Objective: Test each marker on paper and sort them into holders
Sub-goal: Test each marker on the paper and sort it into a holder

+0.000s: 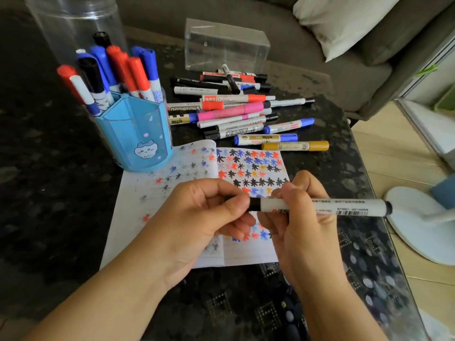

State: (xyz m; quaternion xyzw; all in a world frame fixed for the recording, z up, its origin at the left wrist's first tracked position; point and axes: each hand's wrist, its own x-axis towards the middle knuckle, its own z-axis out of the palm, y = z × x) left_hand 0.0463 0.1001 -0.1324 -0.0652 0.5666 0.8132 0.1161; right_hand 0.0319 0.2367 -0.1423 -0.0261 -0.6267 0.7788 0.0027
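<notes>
Two grips on one marker (320, 206), held level above the near part of the paper (152, 193). Left hand (204, 212) with fingers curled, pinching the black cap end (254, 204) between thumb and forefinger. Right hand (302, 217) wrapped round the white barrel just right of the cap, thumb on top. Rest of the barrel sticking out to the right past the right hand, beyond the desk (49, 193) edge, black butt at the far right tip. Whether cap seated or partly off, cannot tell, hidden by the left fingers.

Paper lying flat on the dark desk, covered with small star marks in black, red, blue and yellow, densest on its right half. Blue pen holder (138, 136) standing on the paper's far left corner, holding red, blue and black markers upright. Clear tall cylinder (73, 20) just behind it. Loose heap of markers (236, 112) far of the paper, lying crosswise. Clear plastic box (226, 45) beyond the heap
</notes>
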